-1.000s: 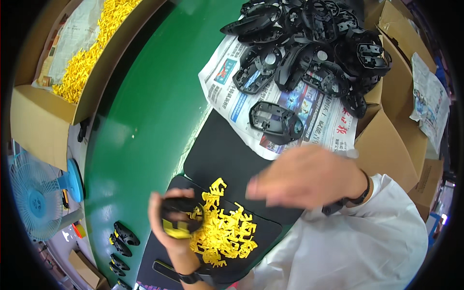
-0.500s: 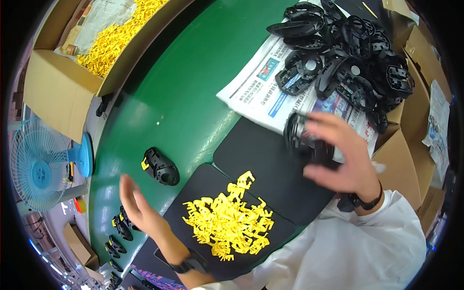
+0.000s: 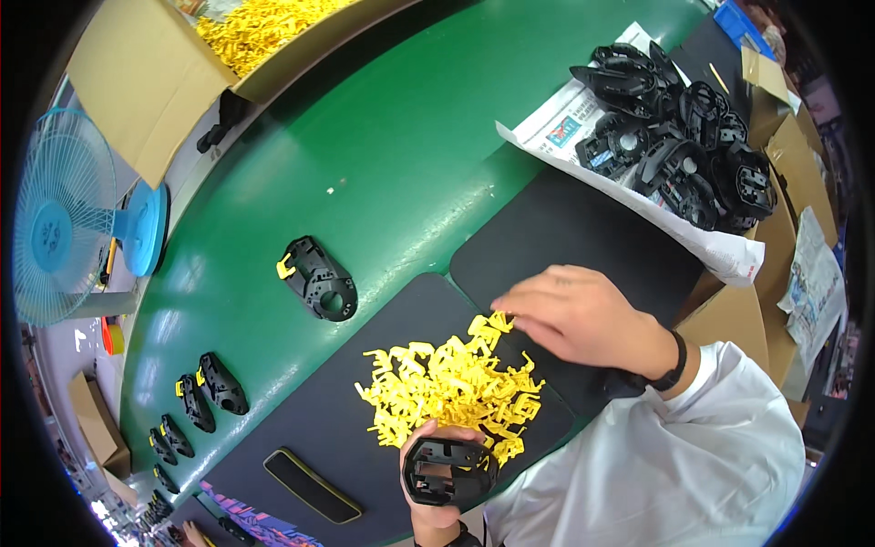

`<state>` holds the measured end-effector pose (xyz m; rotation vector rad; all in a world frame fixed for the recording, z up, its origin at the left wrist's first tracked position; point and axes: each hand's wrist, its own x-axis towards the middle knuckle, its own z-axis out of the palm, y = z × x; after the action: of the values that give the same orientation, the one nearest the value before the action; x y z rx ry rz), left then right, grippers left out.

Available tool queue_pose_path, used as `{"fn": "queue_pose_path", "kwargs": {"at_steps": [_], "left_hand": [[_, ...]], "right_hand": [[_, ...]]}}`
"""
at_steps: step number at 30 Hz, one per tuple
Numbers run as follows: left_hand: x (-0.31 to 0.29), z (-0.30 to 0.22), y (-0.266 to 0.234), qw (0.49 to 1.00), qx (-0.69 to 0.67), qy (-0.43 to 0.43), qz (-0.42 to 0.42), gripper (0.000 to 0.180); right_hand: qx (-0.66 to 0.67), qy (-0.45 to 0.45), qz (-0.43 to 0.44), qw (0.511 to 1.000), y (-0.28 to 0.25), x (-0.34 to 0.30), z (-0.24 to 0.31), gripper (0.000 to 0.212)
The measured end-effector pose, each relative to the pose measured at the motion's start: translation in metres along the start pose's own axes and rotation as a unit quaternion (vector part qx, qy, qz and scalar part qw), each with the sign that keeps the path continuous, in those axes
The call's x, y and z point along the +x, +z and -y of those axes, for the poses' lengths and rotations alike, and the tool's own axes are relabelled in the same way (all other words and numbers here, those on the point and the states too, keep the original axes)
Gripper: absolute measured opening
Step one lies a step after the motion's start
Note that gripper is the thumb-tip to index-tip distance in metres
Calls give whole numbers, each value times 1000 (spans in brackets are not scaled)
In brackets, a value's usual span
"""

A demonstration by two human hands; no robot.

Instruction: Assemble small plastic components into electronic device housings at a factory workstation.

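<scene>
**Black hollow plastic shell (image 3: 460, 474) gripped in the left hand (image 3: 436, 517), lower centre of the frame**

The shell is held with its open, ribbed interior facing the camera, and the lower edge of a loose heap of small, glossy yellow plastic clips (image 3: 447, 387) is partly overlapped by it. The left hand is closed around the shell, with fingers curled over its upper side. The right hand (image 3: 574, 314) is placed right of centre, palm down, its fingertips bunched against one yellow clip at the heap's upper tip; whether that clip is gripped cannot be told.

The heap is spread mostly on a flat black mat (image 3: 273, 433), on which a dark oblong device with a yellow edge (image 3: 312, 486) is also laid, lower left of centre. A second black mat (image 3: 583, 228) is set just beside it, toward the upper right.

On the glossy green table (image 3: 401, 118), left of centre, an elongated black plastic shell fitted with a yellow clip (image 3: 319, 278) is seen. Similar black pieces (image 3: 221, 383) are lined up at lower left. At upper right, black plastic shells (image 3: 693, 164) are piled on printed newspaper (image 3: 547, 128). At upper left, a brown cardboard box (image 3: 137, 82) is filled with yellow pieces (image 3: 264, 32).
</scene>
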<state>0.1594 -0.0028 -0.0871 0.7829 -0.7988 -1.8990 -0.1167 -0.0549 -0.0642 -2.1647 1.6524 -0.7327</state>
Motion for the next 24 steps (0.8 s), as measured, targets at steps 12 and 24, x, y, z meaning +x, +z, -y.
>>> {"fn": "queue_pose_path", "kwargs": {"at_steps": [12,24], "left_hand": [[16,0,0,998,38,29,30,88],[41,4,37,982,181,59,14,92]], "right_hand": [[4,95,73,993,-7,-4,9,24],[221,-27,-48,974,-21,-27,54,36]]}}
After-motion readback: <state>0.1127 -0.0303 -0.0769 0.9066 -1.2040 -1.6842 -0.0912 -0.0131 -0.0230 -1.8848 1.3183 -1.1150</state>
